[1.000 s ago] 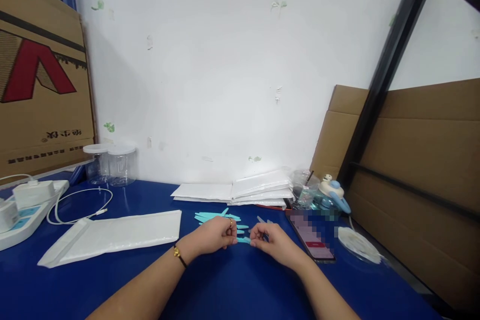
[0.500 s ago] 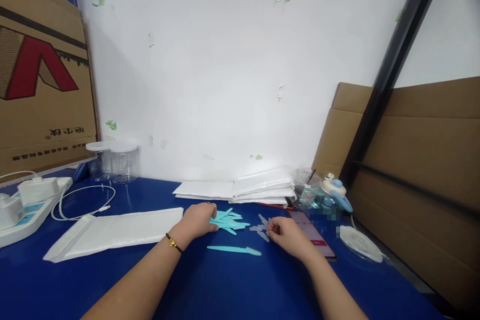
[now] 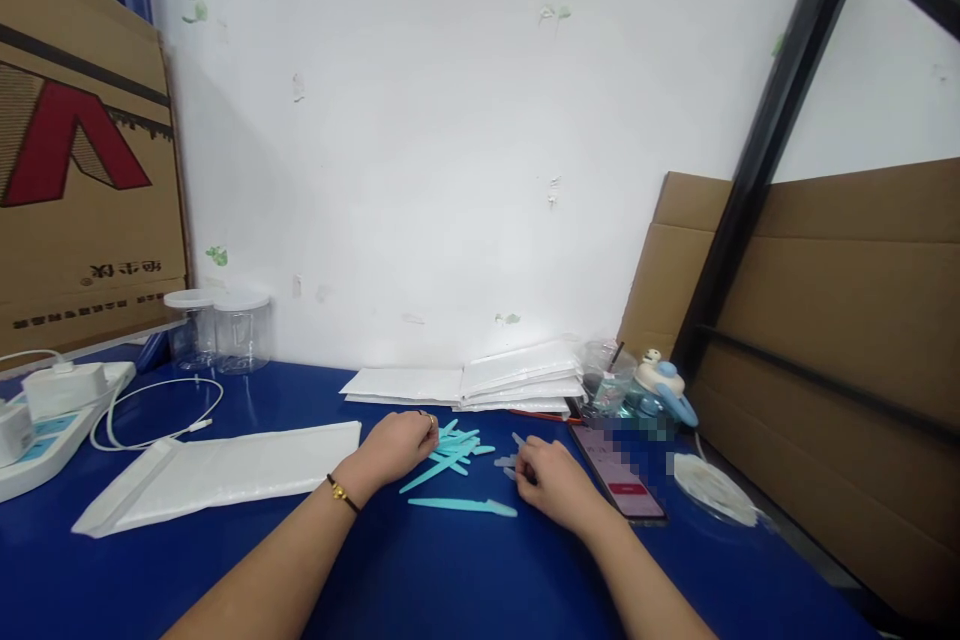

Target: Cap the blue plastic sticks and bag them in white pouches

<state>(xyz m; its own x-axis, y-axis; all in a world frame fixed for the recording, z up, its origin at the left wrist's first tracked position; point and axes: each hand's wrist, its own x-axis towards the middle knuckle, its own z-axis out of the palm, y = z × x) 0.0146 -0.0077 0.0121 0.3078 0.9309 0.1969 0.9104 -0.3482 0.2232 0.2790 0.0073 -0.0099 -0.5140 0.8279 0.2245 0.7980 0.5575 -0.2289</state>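
Observation:
A loose pile of turquoise eyebrow razors [image 3: 454,448] lies in the middle of the blue table. My left hand [image 3: 401,445] rests at the pile's left edge, its fingers curled together; what they hold, if anything, is hidden. Closer to me, a single eyebrow razor [image 3: 461,505] lies apart, its blade end to the right. Just right of the pile are small translucent plastic covers [image 3: 508,463], partly hidden by my right hand [image 3: 555,482]. That hand is closed over them with its fingers bent; whether one is pinched inside I cannot make out.
A flat white padded envelope [image 3: 232,475] lies left, by a white cable and a power strip [image 3: 67,440]. Stacked white envelopes [image 3: 517,375] are against the wall. Rightward are a phone [image 3: 619,480], a blue-lidded bottle [image 3: 660,385] and a white round item [image 3: 716,488]. Clear jars [image 3: 244,335] stand back left.
My right hand has moved slightly left, covering more of the translucent covers. My left hand is a little higher and more curled. One razor now sticks out at the pile's lower left.

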